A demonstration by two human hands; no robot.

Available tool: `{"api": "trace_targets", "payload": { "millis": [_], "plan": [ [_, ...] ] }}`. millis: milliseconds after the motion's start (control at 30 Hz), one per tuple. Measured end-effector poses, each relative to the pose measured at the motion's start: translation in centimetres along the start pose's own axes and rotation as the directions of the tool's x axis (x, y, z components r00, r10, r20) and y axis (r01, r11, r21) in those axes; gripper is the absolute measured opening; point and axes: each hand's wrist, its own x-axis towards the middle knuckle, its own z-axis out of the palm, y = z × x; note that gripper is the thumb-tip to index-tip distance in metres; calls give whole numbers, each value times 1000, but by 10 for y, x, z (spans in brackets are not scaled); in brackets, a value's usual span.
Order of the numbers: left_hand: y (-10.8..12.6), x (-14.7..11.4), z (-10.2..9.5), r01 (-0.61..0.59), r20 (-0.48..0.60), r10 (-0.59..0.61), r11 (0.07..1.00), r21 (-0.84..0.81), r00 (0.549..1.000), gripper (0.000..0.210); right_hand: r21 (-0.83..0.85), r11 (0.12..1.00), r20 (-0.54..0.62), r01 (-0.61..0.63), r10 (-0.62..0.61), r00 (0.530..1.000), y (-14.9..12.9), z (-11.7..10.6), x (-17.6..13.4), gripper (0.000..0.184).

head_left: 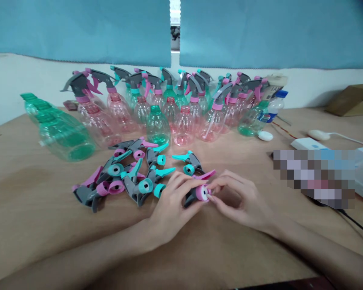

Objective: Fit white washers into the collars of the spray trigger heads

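My left hand (175, 201) is closed around a grey trigger spray head (190, 196) with a pink collar and pink trigger. Its collar opening (203, 193), white inside with a dark hole, faces right. At that opening, the thumb and finger of my right hand (238, 197) are pinched together; what lies between their tips is too small to make out. Left of my hands, several loose spray heads lie in a pile, among them one with a turquoise collar (145, 185) and one with a pink collar (116, 187). Another turquoise spray head (192, 163) lies just beyond my fingers.
Behind the pile stand several open bottles, including a green bottle (157, 127) and a pink bottle (184, 127). Bottles with sprayers fitted (213, 121) line the wall. On the right are a blue-capped bottle (276, 105), a white mouse-shaped object (265, 136) and a blurred-out device (314, 177) with a cable.
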Motion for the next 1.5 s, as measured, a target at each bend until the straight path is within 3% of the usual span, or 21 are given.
{"api": "trace_targets", "payload": {
  "millis": [133, 500, 667, 800, 1100, 1500],
  "plan": [
    [-2, -1, 0, -40, -5, 40, 999, 16, 999, 24, 2, 999, 25, -51, 50, 998, -5, -3, 2, 14],
    [-5, -3, 0, -48, 24, 47, 998, 44, 999, 25, -100, 995, -24, -1, -1, 1000, -5, 2, 2, 18],
    [-3, -3, 1, -72, 27, 71, 996, 43, 997, 20, -103, 994, -49, -24, 19, 999, -7, 8, 2, 12],
    [-2, -2, 2, -82, 57, 80, 996, 39, 995, 18, -129, 991, -90, 29, -41, 995, -11, 12, 3, 6],
    [-1, -1, -1, -63, 34, 60, 995, 81, 998, 24, -206, 978, -113, 36, -61, 992, -11, 1, 4, 7],
    [-3, -3, 2, -51, -4, 53, 990, 135, 999, 24, -275, 961, -124, 7, -42, 991, -12, 7, -2, 7]
  ]
}}
